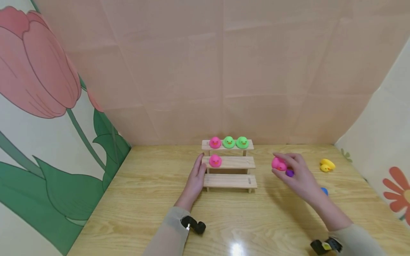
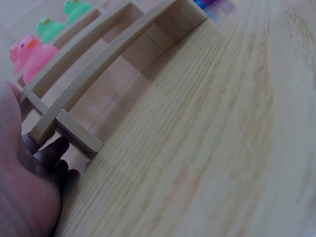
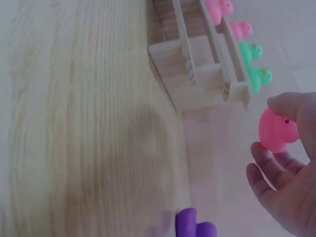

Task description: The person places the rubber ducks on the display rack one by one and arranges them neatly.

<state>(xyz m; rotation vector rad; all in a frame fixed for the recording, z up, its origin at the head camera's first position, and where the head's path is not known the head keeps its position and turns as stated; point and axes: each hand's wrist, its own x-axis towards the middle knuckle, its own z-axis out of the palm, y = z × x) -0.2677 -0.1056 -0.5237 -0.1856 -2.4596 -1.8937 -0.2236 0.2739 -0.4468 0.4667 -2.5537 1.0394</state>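
My right hand (image 1: pixel 298 174) pinches a pink rubber duck (image 3: pixel 276 131) between thumb and fingers, raised to the right of a three-step wooden rack (image 1: pixel 230 181). Against the rack's left end rests my left hand (image 1: pixel 195 177), fingers mostly straight along its side. On the top step sit a pink duck (image 1: pixel 215 142) and two green ducks, one in the middle (image 1: pixel 229 142) and one to the right (image 1: pixel 242 142). Another pink duck (image 1: pixel 215 161) stands at the left of the middle step. The bottom step holds nothing.
On the table right of the rack lie a purple duck (image 3: pixel 192 224), partly behind my right hand in the head view, a blue object (image 1: pixel 325 191) mostly hidden by the wrist, and yellow ducks (image 1: pixel 326 165). A pinkish cloth backdrop (image 1: pixel 224 71) rises behind the table.
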